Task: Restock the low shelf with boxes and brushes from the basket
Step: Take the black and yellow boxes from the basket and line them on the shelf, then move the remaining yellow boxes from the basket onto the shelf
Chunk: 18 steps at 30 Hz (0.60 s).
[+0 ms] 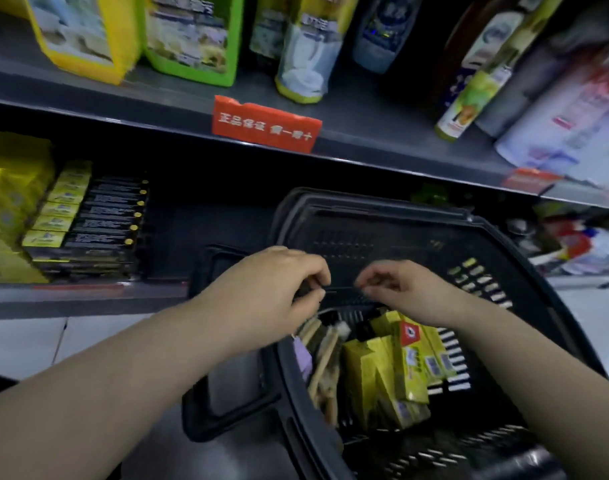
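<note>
Closest to me is the basket [375, 202], and it's still pretty loaded: a bunch of yellow boxes [400, 362] standing on end on the right side, and the brushes [325, 355] piled against the left wall. Just above that stuff, the left hand [275, 282] and right hand [410, 292] hover close together, fingers [316, 271] curled in on both. They might be pinching a thin dark bar running between them, maybe a basket handle, but it's too blurry and honestly I can't tell if either has hold of anything. Past the basket, the low shelf [88, 299] has a neat stack of boxes [88, 220] at its left end and a dark gap beside it. So I'd say early days, with most of the restocking left. The upper shelf [365, 133] of bottles [306, 53] isn't involved.
</note>
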### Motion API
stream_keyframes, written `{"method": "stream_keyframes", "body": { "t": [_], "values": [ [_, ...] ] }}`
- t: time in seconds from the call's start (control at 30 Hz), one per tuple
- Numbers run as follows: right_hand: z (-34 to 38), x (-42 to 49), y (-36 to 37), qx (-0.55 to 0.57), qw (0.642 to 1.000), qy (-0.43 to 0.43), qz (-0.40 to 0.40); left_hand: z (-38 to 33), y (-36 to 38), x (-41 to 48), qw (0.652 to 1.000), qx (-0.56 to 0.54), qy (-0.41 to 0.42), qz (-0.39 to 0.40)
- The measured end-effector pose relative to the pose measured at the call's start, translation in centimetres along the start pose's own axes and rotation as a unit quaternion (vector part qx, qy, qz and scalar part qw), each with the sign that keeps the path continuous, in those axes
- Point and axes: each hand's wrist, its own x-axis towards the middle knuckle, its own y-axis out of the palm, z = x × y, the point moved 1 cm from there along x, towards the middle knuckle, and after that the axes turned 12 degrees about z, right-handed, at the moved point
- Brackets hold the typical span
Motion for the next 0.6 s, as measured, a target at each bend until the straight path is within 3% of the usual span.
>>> {"method": "stream_keyframes", "body": {
  "t": [0.07, 0.17, 0.33, 0.5, 0.6],
  "values": [
    [-3.9, -0.8, 1.0, 0.011, 0.998, 0.055, 0.036, -1.6, 1.4, 1.1, 0.999, 0.007, 0.021, 0.031],
    [-9.5, -1.1, 2.6, -0.067, 0.984, 0.147, 0.078, -3.4, 3.1, 2.7, 0.997, 0.006, 0.03, 0.07],
    [-15.0, -0.9, 5.9, -0.128, 0.923, 0.333, 0.144, -4.8, 5.6, 4.7, 0.993, -0.001, 0.015, 0.117],
    [-16.8, 0.2, 8.2, -0.083, 0.905, 0.396, 0.129, -5.0, 6.7, 5.7, 0.991, -0.017, -0.015, 0.129],
    [-16.7, 0.3, 7.8, -0.052, 0.916, 0.371, 0.141, -4.8, 6.8, 6.1, 0.99, -0.043, -0.038, 0.126]
  ]
}}
